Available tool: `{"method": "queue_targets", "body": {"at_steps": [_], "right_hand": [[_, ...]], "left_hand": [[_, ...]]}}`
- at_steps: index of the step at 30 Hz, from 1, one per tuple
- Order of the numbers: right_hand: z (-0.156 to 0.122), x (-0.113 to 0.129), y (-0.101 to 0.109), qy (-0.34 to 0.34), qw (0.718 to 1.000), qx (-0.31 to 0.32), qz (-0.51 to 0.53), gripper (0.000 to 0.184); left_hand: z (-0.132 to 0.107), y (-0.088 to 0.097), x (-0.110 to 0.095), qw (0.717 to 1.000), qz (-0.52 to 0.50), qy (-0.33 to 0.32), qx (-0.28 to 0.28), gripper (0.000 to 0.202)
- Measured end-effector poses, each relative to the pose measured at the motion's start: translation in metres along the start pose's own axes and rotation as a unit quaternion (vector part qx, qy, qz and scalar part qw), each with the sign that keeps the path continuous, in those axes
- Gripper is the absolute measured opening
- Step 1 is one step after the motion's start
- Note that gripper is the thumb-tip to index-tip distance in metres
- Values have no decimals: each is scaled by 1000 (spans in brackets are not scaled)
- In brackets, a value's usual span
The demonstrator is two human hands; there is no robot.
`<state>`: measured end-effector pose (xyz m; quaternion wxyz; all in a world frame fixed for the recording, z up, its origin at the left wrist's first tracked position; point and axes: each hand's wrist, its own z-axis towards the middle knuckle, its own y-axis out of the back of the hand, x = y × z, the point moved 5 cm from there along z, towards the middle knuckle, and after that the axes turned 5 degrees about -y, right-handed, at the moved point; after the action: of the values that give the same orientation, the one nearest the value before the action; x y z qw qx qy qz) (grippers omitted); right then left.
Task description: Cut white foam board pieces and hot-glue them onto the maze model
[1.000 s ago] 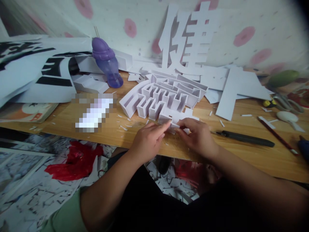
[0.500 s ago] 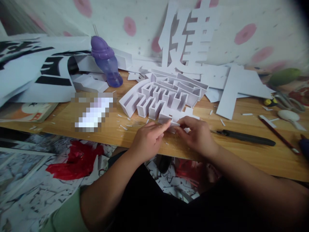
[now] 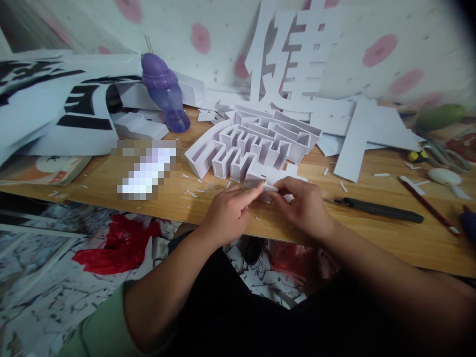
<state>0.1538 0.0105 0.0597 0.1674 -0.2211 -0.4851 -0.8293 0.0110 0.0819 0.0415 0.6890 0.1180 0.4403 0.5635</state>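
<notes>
A white foam-board letter shape (image 3: 240, 144) with thin upright walls lies on the wooden table in front of me. At its near edge my left hand (image 3: 230, 210) presses an extended index finger against a wall, the other fingers curled. My right hand (image 3: 303, 203) pinches a small white foam-board strip (image 3: 270, 188) between thumb and fingers at the same corner. The strip's far end meets the letter near my left fingertip. Just right of my right hand lies a dark craft knife (image 3: 381, 209), its blade pointing left.
A purple drinking bottle (image 3: 165, 94) stands behind on the left, near a blurred-out bright object (image 3: 147, 171). A cut-out white character (image 3: 288, 54) leans on the back wall. White board pieces (image 3: 349, 139), a pencil (image 3: 427, 203) and scissors (image 3: 442, 153) lie to the right. Scraps litter the floor.
The view has shifted very slightly. Both hands keep nearly the same hold at the letter's near corner.
</notes>
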Motion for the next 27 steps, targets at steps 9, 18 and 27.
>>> {"method": "queue_targets", "body": {"at_steps": [9, 18, 27], "right_hand": [[6, -1, -1, 53, 996, 63, -42, 26], [7, 4, -2, 82, 987, 80, -111, 31], [4, 4, -4, 91, 987, 68, -112, 32]], "left_hand": [[-4, -4, 3, 999, 21, 46, 9, 59], [-4, -4, 1, 998, 16, 60, 20, 58], [-4, -3, 0, 998, -33, 53, 26, 55]]}}
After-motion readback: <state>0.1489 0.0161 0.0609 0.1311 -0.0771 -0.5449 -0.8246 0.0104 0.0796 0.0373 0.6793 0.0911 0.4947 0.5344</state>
